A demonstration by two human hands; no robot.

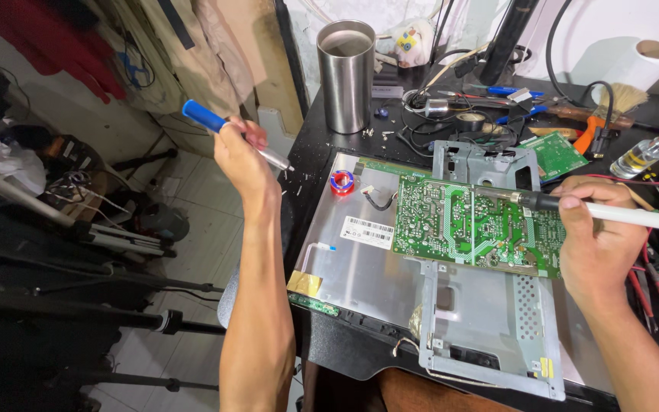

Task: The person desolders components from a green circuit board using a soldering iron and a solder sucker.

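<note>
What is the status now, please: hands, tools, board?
Left hand holds blue pump, raised off the desk edge. Right hand holds iron, tip on green board. Board lies on metal panel. Nothing blocking it.

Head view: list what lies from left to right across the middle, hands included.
Left hand holding blue-handled tool → solder spool → green circuit board → right hand holding soldering iron.

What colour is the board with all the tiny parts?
Green circuit board, seen in the head view.
</note>
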